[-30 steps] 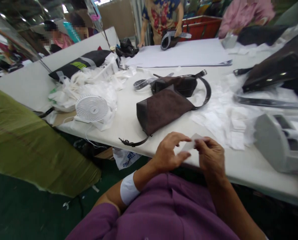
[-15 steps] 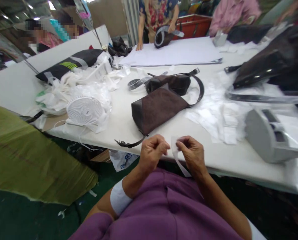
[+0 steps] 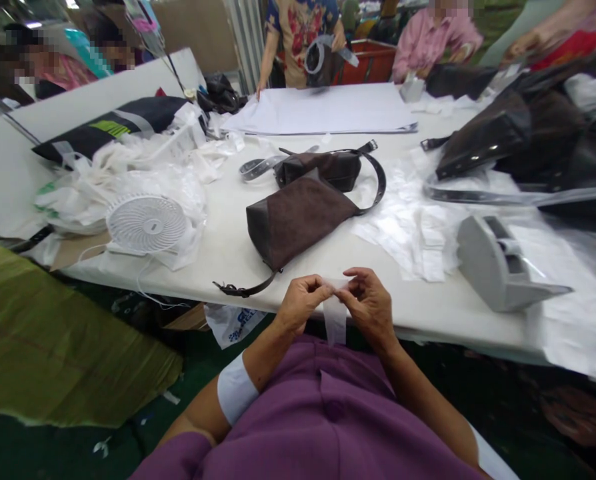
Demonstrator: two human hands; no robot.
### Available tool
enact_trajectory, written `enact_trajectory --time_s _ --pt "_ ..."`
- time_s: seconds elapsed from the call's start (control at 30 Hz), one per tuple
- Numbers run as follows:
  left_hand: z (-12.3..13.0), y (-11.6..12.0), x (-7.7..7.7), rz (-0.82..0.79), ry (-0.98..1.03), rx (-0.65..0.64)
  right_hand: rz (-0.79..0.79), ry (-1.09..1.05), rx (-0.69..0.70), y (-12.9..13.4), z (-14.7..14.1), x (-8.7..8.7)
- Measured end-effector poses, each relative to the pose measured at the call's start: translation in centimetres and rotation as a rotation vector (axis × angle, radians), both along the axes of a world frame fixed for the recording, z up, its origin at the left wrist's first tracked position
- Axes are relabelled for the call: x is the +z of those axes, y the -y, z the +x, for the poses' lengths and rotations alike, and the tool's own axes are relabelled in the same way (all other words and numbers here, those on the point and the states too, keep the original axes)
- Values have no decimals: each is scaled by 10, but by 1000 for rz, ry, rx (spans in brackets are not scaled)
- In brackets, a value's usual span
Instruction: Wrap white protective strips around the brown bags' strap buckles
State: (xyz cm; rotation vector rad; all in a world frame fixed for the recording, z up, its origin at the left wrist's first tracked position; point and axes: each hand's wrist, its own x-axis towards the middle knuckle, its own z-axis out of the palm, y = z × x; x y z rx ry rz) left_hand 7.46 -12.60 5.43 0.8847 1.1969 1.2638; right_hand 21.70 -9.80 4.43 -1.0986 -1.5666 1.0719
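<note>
Left hand [image 3: 301,303] and right hand [image 3: 371,308] close together, both pinching a white strip [image 3: 335,325], on the near side of the brown bag [image 3: 308,220]. Probably light, limp, easily creased; best held by its top corners.

No legible text. Blue lettering on the white bag [image 3: 223,323] and lime marking on the black package [image 3: 145,115]: unreadable.

Left hand [image 3: 298,303] and right hand [image 3: 371,307] were held nearly touching in front of torso [image 3: 298,420], fingers [image 3: 311,283] bent in pinches, both forearms [image 3: 418,387] angled inward.
</note>
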Motion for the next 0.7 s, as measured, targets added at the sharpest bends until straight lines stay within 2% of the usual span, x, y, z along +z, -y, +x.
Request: enact_trajectory --time_s 0.23,0.33,0.47,0.53,0.7 --pt "6 2 -4 13 23 75 85 -85 8 -2 7 1" --pt "8 2 -5 28 -40 92 245 -60 24 0 12 9" --pt "9 2 -5 56 -213 102 491 129 73 -1 17 23" --pt "9 2 -5 62 -281 108 523 200 81 -2 19 26" --pt "10 2 -5 34 -330 110 480 242 51 -2 23 23"
